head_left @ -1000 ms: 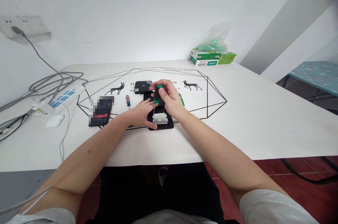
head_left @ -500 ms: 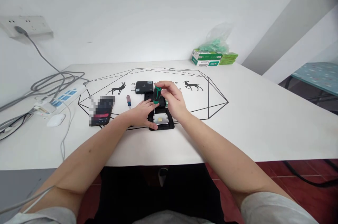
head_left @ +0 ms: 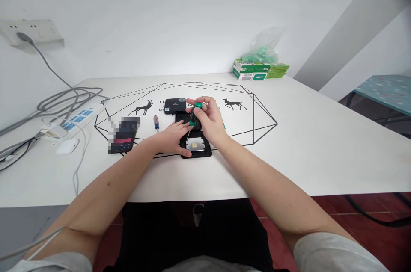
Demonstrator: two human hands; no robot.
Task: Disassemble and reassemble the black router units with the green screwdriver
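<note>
A black and green screwdriver (head_left: 194, 114) leans to the right in my right hand (head_left: 212, 124), its thin shaft pointing down at the upper left corner of an opened black casing (head_left: 208, 152). Inside the casing lies a silvery plate (head_left: 199, 144) with a small pale square on it. My left hand (head_left: 171, 138) rests with fingers spread over the casing's left side, the thumb on its lower left edge. Behind the hands are a dark part (head_left: 180, 116), partly covered, and a flat black box (head_left: 175, 105) with small labels.
A second screwdriver (head_left: 156, 122) and a phone (head_left: 126, 135) lie left of my hands. Farther left are a power strip (head_left: 78, 120), cables and a white earphone case (head_left: 67, 146). Green and white boxes (head_left: 251, 69) with a plastic bag stand at the back right.
The screwdriver's handle has tilted to the right, and the fingers of my right hand have shifted around its top. My left hand has stayed in place.
</note>
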